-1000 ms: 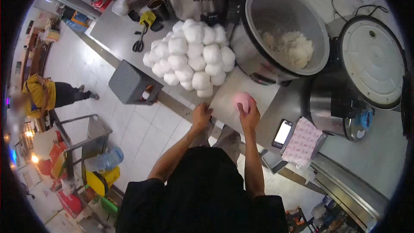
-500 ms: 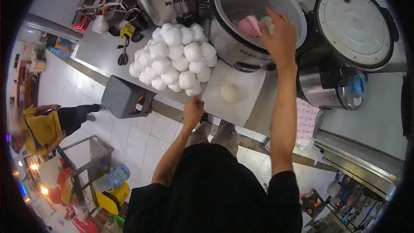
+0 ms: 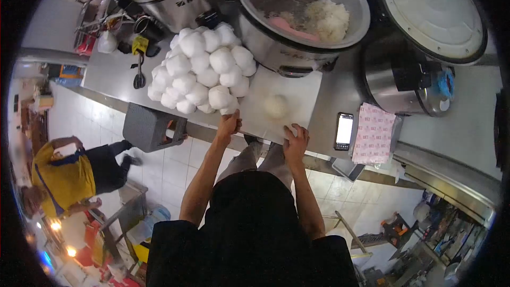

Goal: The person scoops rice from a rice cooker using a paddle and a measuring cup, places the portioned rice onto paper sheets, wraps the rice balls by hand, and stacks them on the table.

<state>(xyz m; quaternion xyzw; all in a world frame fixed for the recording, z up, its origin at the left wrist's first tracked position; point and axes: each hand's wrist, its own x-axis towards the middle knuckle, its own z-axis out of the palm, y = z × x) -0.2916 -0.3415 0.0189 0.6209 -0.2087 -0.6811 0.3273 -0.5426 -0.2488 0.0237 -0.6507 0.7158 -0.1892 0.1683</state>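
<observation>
A rounded ball of rice [image 3: 275, 106] rests on a white sheet [image 3: 303, 87] at the counter's front edge. My left hand [image 3: 229, 126] is closed at the sheet's left front corner, just below a big pile of white wrapped balls [image 3: 199, 69]; what its fingers pinch is too small to make out. My right hand [image 3: 295, 139] has its fingers bent at the sheet's front edge, and what they grip, if anything, is hidden. Behind the sheet, the open cooker [image 3: 313, 66] holds loose rice [image 3: 326, 19] and a pink scoop or bowl [image 3: 292, 30].
A lit phone [image 3: 344, 129] and a pink patterned packet [image 3: 374, 134] lie on the right. Further back are a cooker [image 3: 396, 77], a large lid [image 3: 433, 13] and a closed cooker [image 3: 180, 2]. A grey stool [image 3: 151, 127] and a person in yellow [image 3: 66, 178] are at left.
The pink item went from my right hand into the open cooker, and that hand came back to the sheet's front edge. A rice ball now sits on the sheet. My left hand stayed near the edge.
</observation>
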